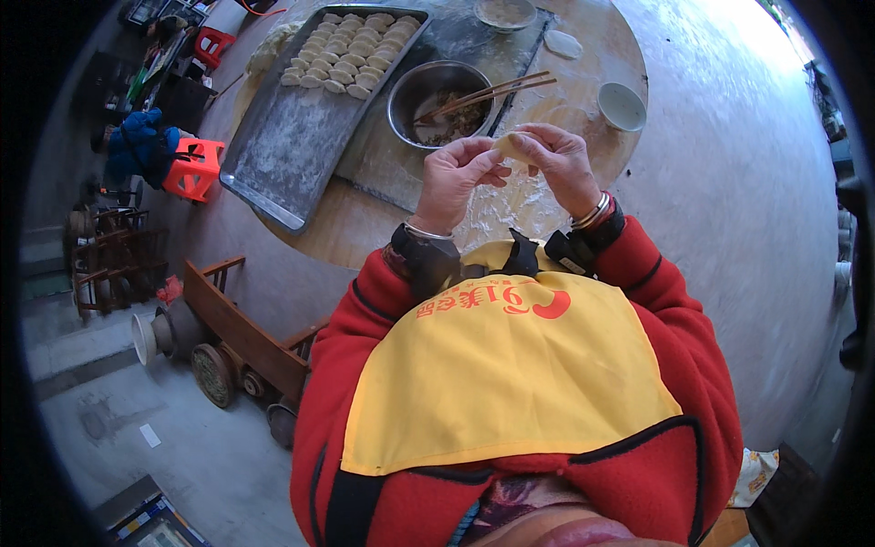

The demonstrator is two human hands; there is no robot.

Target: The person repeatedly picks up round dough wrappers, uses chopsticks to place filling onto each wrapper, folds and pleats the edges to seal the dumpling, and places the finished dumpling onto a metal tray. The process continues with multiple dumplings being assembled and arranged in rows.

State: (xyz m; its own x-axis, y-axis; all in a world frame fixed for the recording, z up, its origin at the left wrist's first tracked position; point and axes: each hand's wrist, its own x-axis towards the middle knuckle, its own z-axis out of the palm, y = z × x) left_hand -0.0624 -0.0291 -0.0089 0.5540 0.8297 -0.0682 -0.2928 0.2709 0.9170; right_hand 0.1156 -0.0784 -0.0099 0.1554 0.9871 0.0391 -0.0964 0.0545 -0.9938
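Between my two hands is a pale folded dumpling [511,148], pinched in the air just in front of the steel bowl. My left hand [459,179] grips its left end between thumb and fingers. At the other end, my right hand [562,164] presses the dough edge with its thumb. The steel bowl [403,113] contains chopped filling [465,122], and a pair of wooden chopsticks [495,96] leans across its rim. Left of the bowl lies a floured metal tray [287,150] with rows of folded dumplings [352,51] at its far end.
The round wooden table [328,243] carries a dark floured board [383,181]. A flat dough wrapper [563,44], a white bowl [622,107] and another bowl [506,14] stand farther off. A red plastic stool [195,167] and wooden bench [239,321] are at left.
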